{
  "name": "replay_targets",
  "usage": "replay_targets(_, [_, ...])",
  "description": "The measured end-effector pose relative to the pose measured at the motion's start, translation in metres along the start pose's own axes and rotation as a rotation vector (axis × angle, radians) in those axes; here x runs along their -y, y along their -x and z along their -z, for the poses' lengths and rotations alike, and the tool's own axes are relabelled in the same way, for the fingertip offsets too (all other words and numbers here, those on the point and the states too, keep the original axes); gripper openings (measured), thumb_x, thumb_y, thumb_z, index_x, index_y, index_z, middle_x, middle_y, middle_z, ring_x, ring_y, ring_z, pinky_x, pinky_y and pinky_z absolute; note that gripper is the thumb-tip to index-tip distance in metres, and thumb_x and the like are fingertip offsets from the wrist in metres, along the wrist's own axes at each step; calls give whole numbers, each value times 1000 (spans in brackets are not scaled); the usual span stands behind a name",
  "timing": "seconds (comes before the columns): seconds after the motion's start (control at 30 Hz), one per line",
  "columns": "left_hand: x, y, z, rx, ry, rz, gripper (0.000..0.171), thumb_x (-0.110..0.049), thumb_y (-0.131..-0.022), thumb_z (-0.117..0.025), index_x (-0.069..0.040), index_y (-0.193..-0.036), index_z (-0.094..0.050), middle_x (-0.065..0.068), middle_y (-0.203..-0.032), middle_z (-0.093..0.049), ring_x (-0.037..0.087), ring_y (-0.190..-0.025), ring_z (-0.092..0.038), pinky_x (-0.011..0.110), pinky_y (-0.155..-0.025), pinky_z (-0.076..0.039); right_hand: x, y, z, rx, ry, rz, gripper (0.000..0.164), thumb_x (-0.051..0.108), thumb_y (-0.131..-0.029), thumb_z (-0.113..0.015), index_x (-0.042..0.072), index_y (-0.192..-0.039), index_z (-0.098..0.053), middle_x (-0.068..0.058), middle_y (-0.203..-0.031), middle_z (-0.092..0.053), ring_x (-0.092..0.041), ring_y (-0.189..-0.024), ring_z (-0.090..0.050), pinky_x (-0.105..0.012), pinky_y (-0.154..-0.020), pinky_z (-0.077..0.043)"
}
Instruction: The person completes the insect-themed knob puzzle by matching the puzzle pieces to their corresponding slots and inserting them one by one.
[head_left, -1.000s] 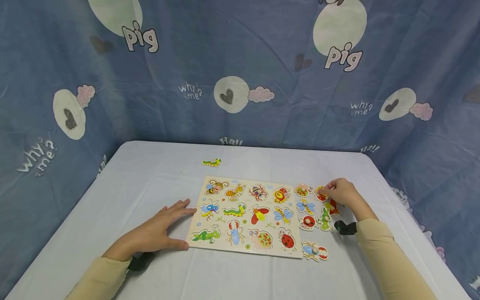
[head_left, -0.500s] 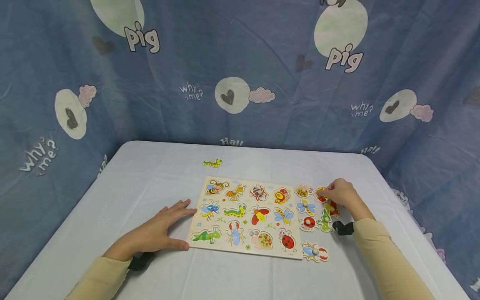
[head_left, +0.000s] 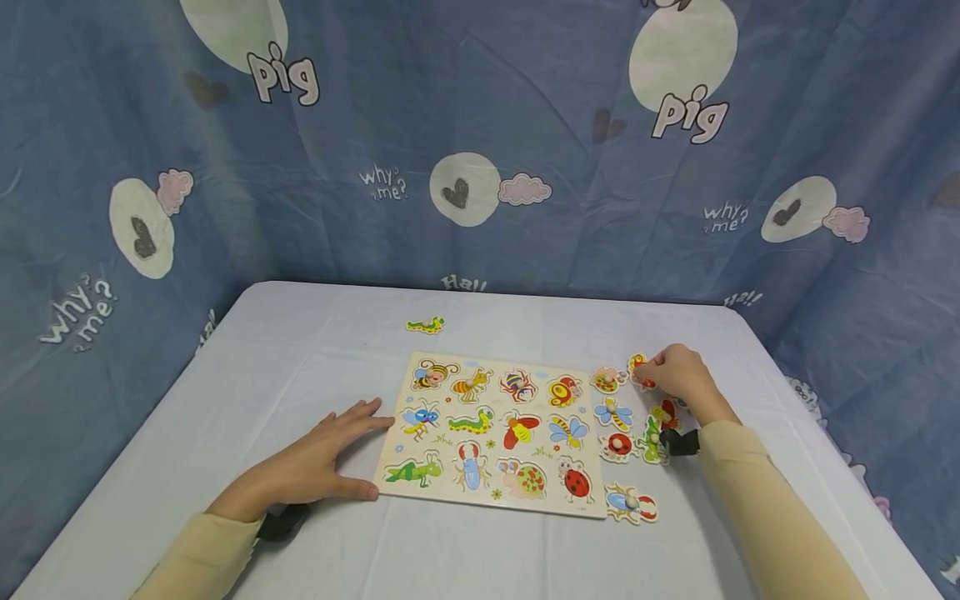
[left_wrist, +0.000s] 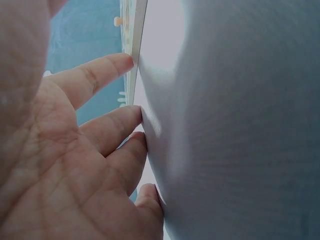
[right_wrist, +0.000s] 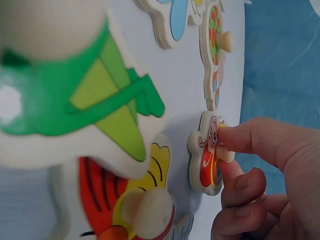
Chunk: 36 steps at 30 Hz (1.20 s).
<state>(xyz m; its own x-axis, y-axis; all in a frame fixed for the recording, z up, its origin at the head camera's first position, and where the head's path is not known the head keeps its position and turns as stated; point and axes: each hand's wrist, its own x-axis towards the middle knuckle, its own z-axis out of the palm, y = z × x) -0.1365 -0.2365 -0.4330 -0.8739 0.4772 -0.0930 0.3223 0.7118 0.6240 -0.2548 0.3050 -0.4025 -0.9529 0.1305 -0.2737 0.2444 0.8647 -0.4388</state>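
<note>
From the head view, we see the board lying flat on the table, its insect pictures set in three rows. Our left hand is spread at the board's left side, forefinger at the edge and thumb at the near corner. Our right hand pinches the butterfly piece, off the board's far right corner and just beside the snail piece. Nearer to us lie the dragonfly piece, the ladybug piece, the grasshopper piece and the red bug piece, with the beetle piece nearest of all, by the near right corner. The caterpillar piece sits apart, beyond the board.

In the left wrist view, our fingers are parted and hold nothing; the forefinger tip touches the board's edge, while the other fingertips rest on the table. A peg stands up from the board's face.

In the right wrist view, our thumb and forefinger pinch the butterfly piece by its knob, the other fingers curled below. We cannot tell whether the piece touches the table. The grasshopper piece looms close to the camera, overlapping the red bug piece in view.
</note>
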Motion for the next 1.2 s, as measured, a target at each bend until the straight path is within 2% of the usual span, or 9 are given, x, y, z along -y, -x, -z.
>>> replay_targets(0.3, [1,0,0,1,-1,-4,97,-52,-76,-94,-19,-158,-54,21,-177,-28,51,-164,-20,78,-129,-9,0,-14,4,1,-10,12,31,32,-97,-74,2,-94,-70,-3,-76,-62,-19,-70,-57,-28,-59,-46])
replay_targets(0.7, [2,1,0,1,6,0,97,-51,-76,-94,-20,-158,-53,20,-177,-27,50,-164,-20,78,-128,-9,-3,-24,9,9,-17,32,27,25,-98,-71,-2,-105,-71,-8,-85,-64,-19,-69,-56,-29,-59,-46])
replay_targets(0.87, [1,1,0,3,7,-2,96,-52,-77,-94,-20,-158,-53,19,-177,-28,49,-165,-19,78,-129,-9,-3,-25,8,24,-41,20,30,25,-100,-71,-3,-111,-70,-7,-82,-62,-17,-62,-54,-29,-56,-46])
replay_targets(0.97, [1,1,0,3,8,-4,96,-51,-77,-94,-20,-158,-53,19,-177,-28,49,-165,-19,77,-129,-8,-4,-25,8,23,-40,6,31,28,-100,-71,-2,-107,-68,-4,-76,-58,-16,-59,-52,-29,-56,-45])
replay_targets(1.1, [1,1,0,3,3,0,97,-51,-77,-94,-19,-158,-53,20,-177,-28,50,-165,-20,78,-129,-9,-5,-23,5,-7,6,-2,34,35,-99,-72,2,-94,-67,-1,-68,-54,-17,-60,-53,-29,-56,-43])
replay_targets(1.2, [1,1,0,4,-2,6,97,-51,-76,-94,-20,-158,-53,19,-177,-27,49,-165,-20,77,-129,-9,-3,-22,4,-27,32,-10,36,38,-98,-72,3,-90,-66,-1,-68,-55,-18,-62,-54,-29,-56,-43])
